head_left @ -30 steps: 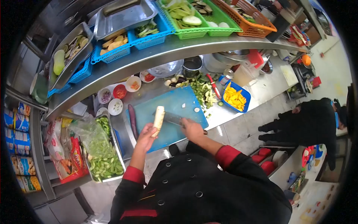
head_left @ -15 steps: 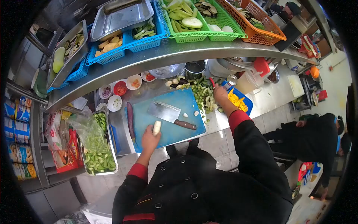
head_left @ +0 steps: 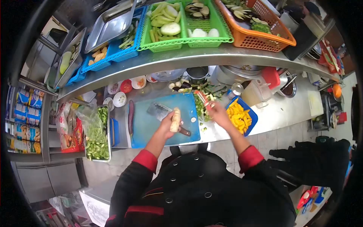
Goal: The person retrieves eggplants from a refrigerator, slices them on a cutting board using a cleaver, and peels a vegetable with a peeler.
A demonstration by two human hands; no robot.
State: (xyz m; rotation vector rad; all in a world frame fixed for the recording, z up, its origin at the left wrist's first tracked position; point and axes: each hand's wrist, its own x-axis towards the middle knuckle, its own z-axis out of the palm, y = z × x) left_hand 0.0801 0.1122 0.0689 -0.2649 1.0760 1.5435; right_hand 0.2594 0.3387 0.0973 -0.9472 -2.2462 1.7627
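My left hand (head_left: 165, 125) is closed around a pale, stubby root vegetable (head_left: 176, 119), held upright above the cutting board. In my right hand (head_left: 219, 114) is a red peeler (head_left: 202, 98), its head pointing up and left over chopped green vegetables. Beneath my left hand a cleaver (head_left: 158, 110) lies flat on the blue cutting board (head_left: 145, 130), part of it hidden by the hand. A long purple eggplant (head_left: 131, 115) rests along the board's left edge. One small white slice (head_left: 193, 120) sits on the board's right side.
A blue tray of yellow pieces (head_left: 239, 116) stands right of my right hand, near a can (head_left: 236, 89) and a plastic jug (head_left: 254, 92). Left is a metal tray of cut greens (head_left: 96, 140). Baskets line the overhead shelf (head_left: 159, 56). A person in black (head_left: 317, 162) is at right.
My left hand has lifted the root vegetable up and right, over the cleaver. My right hand has drawn the peeler back left and down, closer to the left hand. The view has shifted slightly.
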